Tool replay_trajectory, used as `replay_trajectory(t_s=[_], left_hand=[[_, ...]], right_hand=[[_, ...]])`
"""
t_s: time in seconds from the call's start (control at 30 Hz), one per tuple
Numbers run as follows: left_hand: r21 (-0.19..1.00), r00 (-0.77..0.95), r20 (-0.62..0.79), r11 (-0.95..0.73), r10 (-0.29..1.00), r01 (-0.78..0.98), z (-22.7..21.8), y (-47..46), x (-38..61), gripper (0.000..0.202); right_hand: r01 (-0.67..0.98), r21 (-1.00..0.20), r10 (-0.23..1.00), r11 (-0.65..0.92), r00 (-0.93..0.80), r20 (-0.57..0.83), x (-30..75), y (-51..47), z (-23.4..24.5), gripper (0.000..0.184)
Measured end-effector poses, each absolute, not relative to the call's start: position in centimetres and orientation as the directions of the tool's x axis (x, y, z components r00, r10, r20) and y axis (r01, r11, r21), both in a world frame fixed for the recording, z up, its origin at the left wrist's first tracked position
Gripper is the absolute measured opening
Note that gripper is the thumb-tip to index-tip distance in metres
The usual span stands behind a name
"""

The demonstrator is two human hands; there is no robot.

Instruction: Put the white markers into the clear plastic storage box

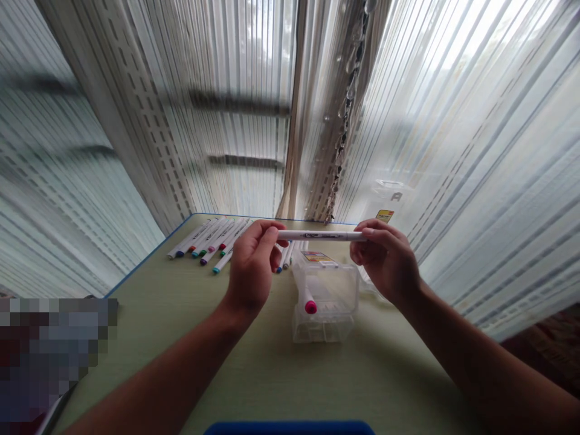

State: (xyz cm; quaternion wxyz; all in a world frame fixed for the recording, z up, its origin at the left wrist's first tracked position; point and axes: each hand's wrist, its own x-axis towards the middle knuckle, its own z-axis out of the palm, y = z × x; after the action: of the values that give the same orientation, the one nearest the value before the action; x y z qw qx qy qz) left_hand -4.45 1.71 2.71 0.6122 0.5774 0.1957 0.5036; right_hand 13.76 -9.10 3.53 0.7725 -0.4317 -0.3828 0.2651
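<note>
Across the centre of the head view, I have a white marker (315,235) held level above the desk (254,374), the left hand (254,260) pinched on one end, the right hand (385,254) on the other. Just below, right of centre, I see a clear plastic case (335,290) with a pink-ended marker (310,307) in it. Loose markers (211,248) with coloured ends lie left of centre; sheer curtains (226,54) fill the upper frame.
</note>
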Motion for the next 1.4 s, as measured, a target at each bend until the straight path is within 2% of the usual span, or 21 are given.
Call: replay_trajectory(t_s=[1.4], left_hand=[[0.906, 0.413, 0.334, -0.167, 0.848, -0.388, 2.76, 1.65, -4.41, 0.013]], right_hand=[[-0.058, -0.876, 0.744, 0.479, 0.556, 0.370, 13.75, -9.16, 3.45, 0.006]])
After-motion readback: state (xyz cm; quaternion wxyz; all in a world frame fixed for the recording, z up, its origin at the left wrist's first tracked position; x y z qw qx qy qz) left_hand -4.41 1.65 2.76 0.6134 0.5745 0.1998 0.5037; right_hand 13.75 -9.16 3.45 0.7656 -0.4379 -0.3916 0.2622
